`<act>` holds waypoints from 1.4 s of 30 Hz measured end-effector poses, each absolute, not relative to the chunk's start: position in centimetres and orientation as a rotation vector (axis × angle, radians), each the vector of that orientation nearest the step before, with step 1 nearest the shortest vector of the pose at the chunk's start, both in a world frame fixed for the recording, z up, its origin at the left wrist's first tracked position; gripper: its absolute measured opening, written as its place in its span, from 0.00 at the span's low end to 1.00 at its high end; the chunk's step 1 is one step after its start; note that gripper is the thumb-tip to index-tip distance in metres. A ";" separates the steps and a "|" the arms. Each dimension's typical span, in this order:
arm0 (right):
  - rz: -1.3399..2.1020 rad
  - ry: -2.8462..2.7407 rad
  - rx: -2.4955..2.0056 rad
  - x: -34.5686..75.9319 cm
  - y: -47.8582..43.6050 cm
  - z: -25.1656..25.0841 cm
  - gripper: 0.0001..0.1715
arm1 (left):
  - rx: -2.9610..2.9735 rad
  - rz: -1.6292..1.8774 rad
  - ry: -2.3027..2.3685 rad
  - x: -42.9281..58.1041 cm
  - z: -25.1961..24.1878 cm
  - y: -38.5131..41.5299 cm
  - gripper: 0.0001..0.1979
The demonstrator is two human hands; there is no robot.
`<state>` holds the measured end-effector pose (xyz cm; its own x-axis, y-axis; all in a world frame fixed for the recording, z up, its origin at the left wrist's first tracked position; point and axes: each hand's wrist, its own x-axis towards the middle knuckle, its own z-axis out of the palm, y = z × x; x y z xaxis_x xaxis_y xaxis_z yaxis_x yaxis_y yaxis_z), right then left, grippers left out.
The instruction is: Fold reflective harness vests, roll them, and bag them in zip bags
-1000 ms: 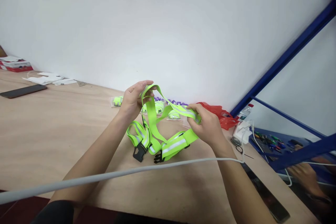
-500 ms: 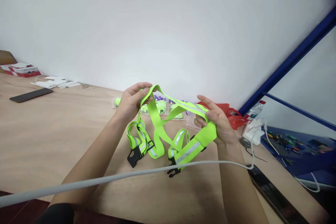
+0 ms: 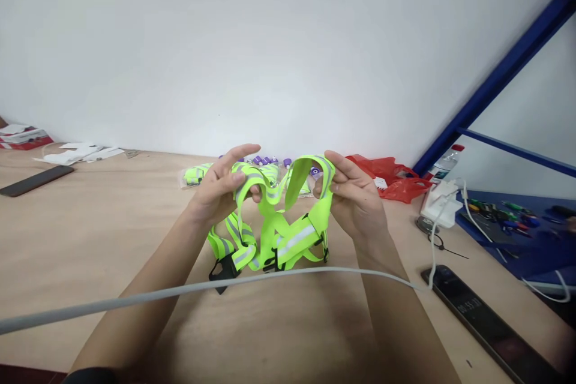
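A neon-green reflective strap harness [image 3: 288, 240] with grey bands and black buckles [image 3: 222, 269] hangs between my two hands above the wooden table [image 3: 90, 240]. My left hand [image 3: 220, 189] pinches the strap's upper left fold, fingers closed on it. My right hand [image 3: 355, 198] grips the upper right loop between thumb and fingers. The lower loops and buckles rest on the table. More packed green straps [image 3: 195, 175] lie behind, near the wall.
A grey cable [image 3: 135, 300] runs across the front. A dark phone [image 3: 490, 327] lies at the right, another phone [image 3: 33, 179] far left. A red plastic bag [image 3: 387, 177], white charger [image 3: 438, 204], water bottle [image 3: 445, 162] and blue metal frame [image 3: 499, 81] stand at the right.
My hands have come closer together, bunching the strap into folds. The right hand moved left and closed on the loop. The view shifted slightly.
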<state>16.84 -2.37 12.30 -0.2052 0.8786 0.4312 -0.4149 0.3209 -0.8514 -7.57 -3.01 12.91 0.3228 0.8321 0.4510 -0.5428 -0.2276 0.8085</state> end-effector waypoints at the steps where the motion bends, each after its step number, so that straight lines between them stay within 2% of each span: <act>1: 1.270 -1.292 -0.481 16.6 -2.4 12.2 0.25 | 1.286 1.281 0.271 -7.2 12.8 -3.2 0.19; 6: 1.277 -1.400 -0.447 15.7 -2.8 12.1 0.27 | 1.325 1.299 0.193 -5.8 12.3 -4.1 0.16; 12: 1.200 -1.668 -0.657 15.1 -3.3 11.8 0.26 | 1.221 1.462 0.500 -5.5 12.1 -4.8 0.24; 20: 1.009 -1.693 -0.944 13.8 -3.4 11.2 0.29 | 1.204 1.543 0.486 -3.5 12.6 -5.3 0.19; 24: 0.731 -1.853 -0.961 13.0 -3.7 11.0 0.29 | 1.285 1.608 0.431 -3.0 11.8 -5.2 0.14; 26: 0.584 -1.946 -0.954 12.5 -4.0 11.0 0.33 | 1.349 1.641 0.403 -2.9 11.4 -5.1 0.12; 33: 0.115 -2.171 -1.118 11.2 -5.3 10.6 0.47 | 1.468 1.714 0.455 -3.1 10.9 -4.7 0.16; 35: 0.035 -2.160 -1.137 11.0 -5.1 10.2 0.44 | 1.471 1.733 0.437 -3.4 11.3 -4.8 0.17; 38: 0.039 -2.073 -1.080 11.2 -4.3 9.6 0.35 | 1.468 1.766 0.422 -3.9 11.9 -5.0 0.19; 42: 0.450 -1.866 -0.936 11.8 -3.3 9.1 0.25 | 1.460 1.778 0.415 -4.4 12.5 -5.1 0.19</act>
